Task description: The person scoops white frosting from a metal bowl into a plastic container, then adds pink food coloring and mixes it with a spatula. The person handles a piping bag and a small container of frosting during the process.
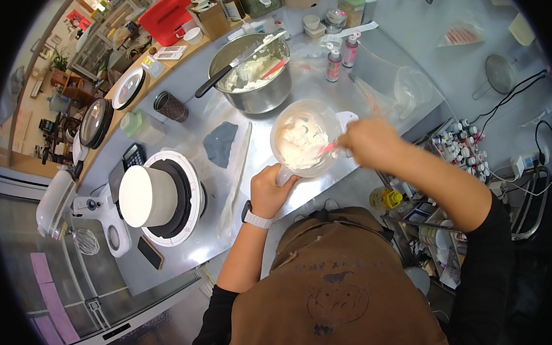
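Note:
My left hand is closed around the handle of a translucent white mixing bowl, holding it over the steel table's front edge. Inside the bowl lies pale whipped cream. My right hand grips a pink spatula, whose blade dips into the cream at the bowl's right side. Behind the bowl stands a large steel pot of cream, with a dark-handled palette knife and a red spatula resting in it. Two small pink bottles stand beyond the bowl.
At left, a white-coated cake sits on a turntable, near a phone and stand mixer. A grey cloth lies between turntable and pot. Clear plastic covers the back right; bottles of colouring crowd a rack.

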{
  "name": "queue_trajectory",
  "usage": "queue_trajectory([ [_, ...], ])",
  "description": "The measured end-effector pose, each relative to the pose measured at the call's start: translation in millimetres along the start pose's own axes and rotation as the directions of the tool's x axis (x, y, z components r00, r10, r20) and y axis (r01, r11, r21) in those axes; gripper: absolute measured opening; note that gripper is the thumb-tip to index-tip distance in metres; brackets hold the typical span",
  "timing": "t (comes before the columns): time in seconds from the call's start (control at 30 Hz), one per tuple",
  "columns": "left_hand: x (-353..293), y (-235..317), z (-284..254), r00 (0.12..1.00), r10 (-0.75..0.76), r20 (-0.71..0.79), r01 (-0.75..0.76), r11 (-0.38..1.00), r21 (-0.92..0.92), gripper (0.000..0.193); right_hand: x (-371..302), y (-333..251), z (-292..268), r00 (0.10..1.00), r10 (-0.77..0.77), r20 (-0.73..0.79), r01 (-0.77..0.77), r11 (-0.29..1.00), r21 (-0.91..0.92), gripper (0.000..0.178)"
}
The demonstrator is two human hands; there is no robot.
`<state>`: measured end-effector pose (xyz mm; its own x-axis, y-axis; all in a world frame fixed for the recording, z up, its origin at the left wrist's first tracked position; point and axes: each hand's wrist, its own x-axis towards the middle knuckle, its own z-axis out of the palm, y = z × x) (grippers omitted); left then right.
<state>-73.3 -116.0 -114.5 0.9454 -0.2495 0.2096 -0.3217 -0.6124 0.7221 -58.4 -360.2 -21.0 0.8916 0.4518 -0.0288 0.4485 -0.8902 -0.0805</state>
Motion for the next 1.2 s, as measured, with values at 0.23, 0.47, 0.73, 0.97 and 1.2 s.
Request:
queue_trajectory([
  [0.23, 3, -1, -5, 0.993, 0.113, 0.044, -0.112, 0.993, -0.033, 0.027, 1, 1, 3, 0.989, -0.089, -0.118, 0.081, 0.995, -0.066, 0.017],
  [0.47, 5, 3, -5, 0.960, 0.236, 0.150, -0.249, 0.966, 0.073, 0.026, -1, 31, 8, 0.932, -0.290, -0.219, 0.173, 0.884, -0.435, 0.014],
  [0.73, -6, -3, 16, 0.960, 0.271, -0.074, -0.265, 0.961, 0.083, 0.026, -7, 19, 35, 0.755, 0.147, 0.639, -0.648, 0.316, 0.693, 0.018],
  [0.97, -6, 5, 5, 0.998, -0.040, 0.040, 0.052, 0.938, -0.343, 0.029, 8, 2, 10, 0.749, -0.084, -0.657, 0.007, 0.993, -0.118, 0.014],
  [1.2, 2, -2, -20, 0.980, 0.040, 0.195, -0.003, 0.982, -0.187, 0.029, -4, -8, -17, 0.932, -0.356, 0.067, 0.359, 0.887, -0.290, 0.012],
])
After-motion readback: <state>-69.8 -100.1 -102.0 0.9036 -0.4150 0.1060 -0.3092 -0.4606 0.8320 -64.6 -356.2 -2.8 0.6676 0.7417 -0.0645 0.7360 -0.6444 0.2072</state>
